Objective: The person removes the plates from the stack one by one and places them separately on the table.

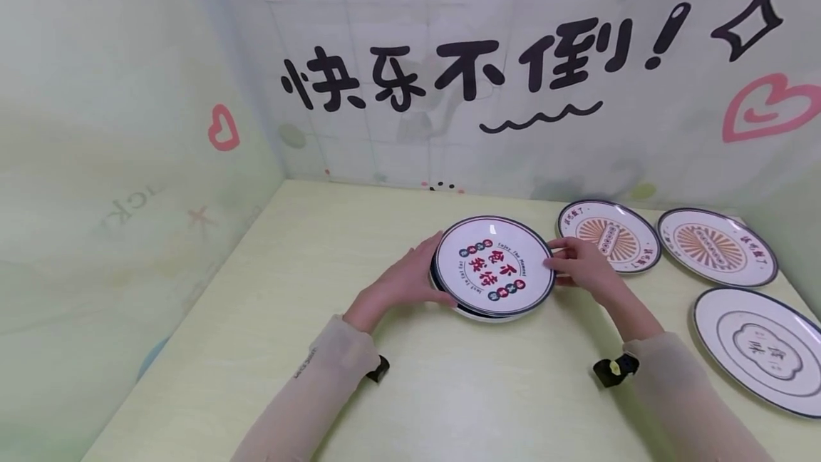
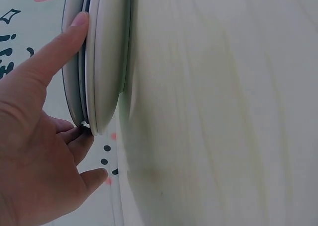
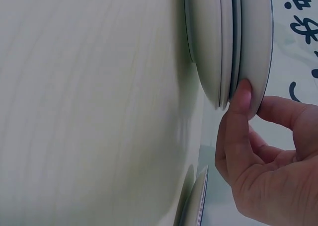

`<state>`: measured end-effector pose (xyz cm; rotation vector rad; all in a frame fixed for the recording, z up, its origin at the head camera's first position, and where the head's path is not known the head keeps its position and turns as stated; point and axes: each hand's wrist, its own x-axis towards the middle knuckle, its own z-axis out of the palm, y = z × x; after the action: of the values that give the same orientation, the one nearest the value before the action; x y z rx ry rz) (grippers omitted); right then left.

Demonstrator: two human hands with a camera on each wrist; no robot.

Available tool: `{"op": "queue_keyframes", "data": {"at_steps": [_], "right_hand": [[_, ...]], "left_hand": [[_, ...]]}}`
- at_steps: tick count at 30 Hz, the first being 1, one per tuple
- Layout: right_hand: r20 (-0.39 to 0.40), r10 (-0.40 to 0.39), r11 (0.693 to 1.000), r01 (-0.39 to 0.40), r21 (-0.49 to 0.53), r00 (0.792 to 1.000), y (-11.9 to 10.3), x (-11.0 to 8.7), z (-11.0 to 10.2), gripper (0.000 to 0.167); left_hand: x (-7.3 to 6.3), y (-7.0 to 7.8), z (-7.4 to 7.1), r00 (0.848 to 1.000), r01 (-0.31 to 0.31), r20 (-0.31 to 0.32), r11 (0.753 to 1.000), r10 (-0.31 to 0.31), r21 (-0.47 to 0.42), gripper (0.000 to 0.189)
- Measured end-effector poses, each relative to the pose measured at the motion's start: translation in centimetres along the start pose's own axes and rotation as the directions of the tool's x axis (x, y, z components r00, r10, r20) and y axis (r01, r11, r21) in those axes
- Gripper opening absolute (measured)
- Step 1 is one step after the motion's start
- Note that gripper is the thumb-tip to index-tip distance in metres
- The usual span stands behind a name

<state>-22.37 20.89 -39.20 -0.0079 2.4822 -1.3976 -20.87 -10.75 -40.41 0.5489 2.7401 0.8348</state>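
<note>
A round white plate (image 1: 494, 266) with a dark rim and red and blue lettering lies on top of a stack of plates (image 2: 107, 62) on the table. My left hand (image 1: 410, 273) holds the top plate at its left edge, thumb at the near side and fingers round the far side. On the right edge, my right hand (image 1: 586, 269) pinches the same plate, with the thumb over its rim and fingers (image 3: 241, 99) underneath. In the right wrist view this plate sits slightly raised from the plates below, with a narrow gap at the rim.
Two plates with orange sunburst prints, one at the back (image 1: 609, 237) and one in the right corner (image 1: 718, 247), lie on the pale table (image 1: 462, 391). A plate with a grey emblem (image 1: 763, 351) is at the right edge. Printed walls (image 1: 385, 148) enclose the back and sides.
</note>
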Motion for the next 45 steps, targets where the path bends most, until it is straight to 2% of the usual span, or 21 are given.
{"op": "queue_keyframes", "data": {"at_steps": [8,16,26,31,36,40,45], "right_hand": [[0.007,0.009,1.0,-0.009,0.0,1.0,-0.1,-0.5,-0.5,0.05],[0.036,0.041,0.998,-0.042,0.048,0.999,0.2,-0.4,-1.0,0.053],[0.022,0.038,0.995,-0.04,0.087,0.999,0.8,-0.8,-2.3,0.056],[0.019,0.01,0.994,-0.012,0.112,1.0,0.8,-1.3,-3.7,0.056],[0.023,0.016,0.991,-0.019,0.134,1.0,1.2,-1.6,-5.0,0.056],[0.015,0.034,0.992,-0.036,0.122,0.999,1.8,-2.0,-6.4,0.06],[-0.013,0.079,0.995,-0.078,0.06,0.997,2.5,-2.9,-8.4,0.064]], "left_hand": [[0.2,-0.1,0.0,1.0,-0.011,0.011,1.0,0.011,0.007,0.124],[0.3,-0.2,0.2,1.0,-0.013,0.012,1.0,0.013,0.001,0.123],[0.3,-0.1,0.1,1.0,-0.011,0.023,0.999,0.01,0.03,0.123],[0.4,-0.1,-0.4,1.0,-0.01,0.003,0.999,0.01,0.049,0.12],[0.2,-0.2,-0.6,1.0,0.008,0.005,0.999,-0.008,0.053,0.12],[0.1,-0.2,-0.6,1.0,0.01,0.008,0.999,-0.01,0.045,0.12],[0.2,0.0,-0.6,1.0,-0.002,0.013,0.999,0.002,0.037,0.118]]}}
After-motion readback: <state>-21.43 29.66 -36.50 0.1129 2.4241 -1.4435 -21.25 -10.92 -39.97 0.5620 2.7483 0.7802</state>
